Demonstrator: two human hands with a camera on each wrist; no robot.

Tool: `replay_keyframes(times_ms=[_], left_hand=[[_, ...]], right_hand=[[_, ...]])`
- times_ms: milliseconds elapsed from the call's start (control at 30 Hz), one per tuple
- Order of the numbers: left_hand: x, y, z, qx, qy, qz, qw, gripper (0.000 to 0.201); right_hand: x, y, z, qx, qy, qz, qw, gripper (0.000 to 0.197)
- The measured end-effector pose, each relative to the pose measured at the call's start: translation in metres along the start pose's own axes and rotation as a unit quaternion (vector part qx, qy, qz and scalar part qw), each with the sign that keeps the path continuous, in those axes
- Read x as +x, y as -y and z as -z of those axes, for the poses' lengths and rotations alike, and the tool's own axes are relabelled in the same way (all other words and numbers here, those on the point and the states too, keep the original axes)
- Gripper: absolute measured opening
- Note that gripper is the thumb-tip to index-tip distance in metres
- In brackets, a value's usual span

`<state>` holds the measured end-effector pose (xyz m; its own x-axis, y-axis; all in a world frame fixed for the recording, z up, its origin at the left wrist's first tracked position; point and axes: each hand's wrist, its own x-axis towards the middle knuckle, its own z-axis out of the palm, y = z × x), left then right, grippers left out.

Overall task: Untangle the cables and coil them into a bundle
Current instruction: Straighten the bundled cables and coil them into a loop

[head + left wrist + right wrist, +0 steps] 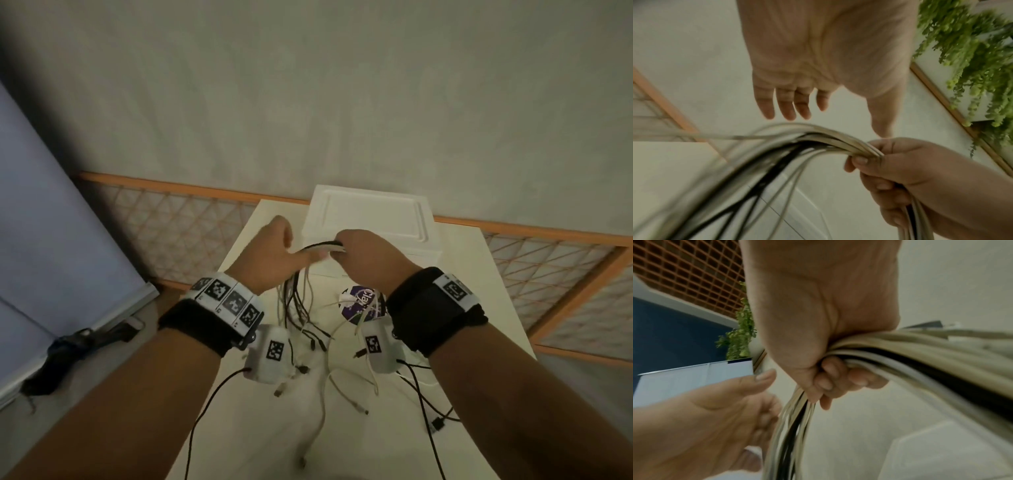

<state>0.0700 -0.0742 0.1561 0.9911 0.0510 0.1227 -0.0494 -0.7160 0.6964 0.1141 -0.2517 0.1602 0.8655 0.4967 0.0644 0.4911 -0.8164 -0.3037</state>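
Note:
My right hand (359,253) grips a bundle of white and black cables (322,247) in its fist above the table; the fist (824,366) and the cables (900,352) fill the right wrist view. The strands (298,301) hang down in loops, and their plug ends (318,344) lie loose on the table top. My left hand (274,253) is just left of the bundle, fingers spread and relaxed, holding nothing. The left wrist view shows its open palm (818,56) above the cable loop (797,139) that the right hand (896,165) holds.
A white table (246,428) carries a white tray (370,216) at its far end and a purple round label (363,301) under the cables. Black wires (424,404) trail over the right side. A wooden lattice rail (171,219) runs behind; a dark strap (68,346) lies on the floor left.

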Motion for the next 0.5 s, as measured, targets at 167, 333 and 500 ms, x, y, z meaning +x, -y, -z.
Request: replay_keyframes(times_ms=[167, 333, 500], left_hand=[[-0.026, -0.009, -0.020, -0.356, 0.216, 0.227, 0.881, 0.070], [0.004, -0.008, -0.050, -0.703, 0.080, 0.346, 0.616, 0.037], [0.020, 0.004, -0.062, -0.709, 0.005, 0.421, 0.565, 0.043]], right_hand=[[-0.006, -0.004, -0.005, -0.022, -0.066, -0.009, 0.998, 0.021], [-0.030, 0.017, -0.031, 0.002, -0.019, 0.038, 0.999, 0.026], [-0.072, 0.006, -0.053, 0.059, 0.030, 0.030, 0.997, 0.025]])
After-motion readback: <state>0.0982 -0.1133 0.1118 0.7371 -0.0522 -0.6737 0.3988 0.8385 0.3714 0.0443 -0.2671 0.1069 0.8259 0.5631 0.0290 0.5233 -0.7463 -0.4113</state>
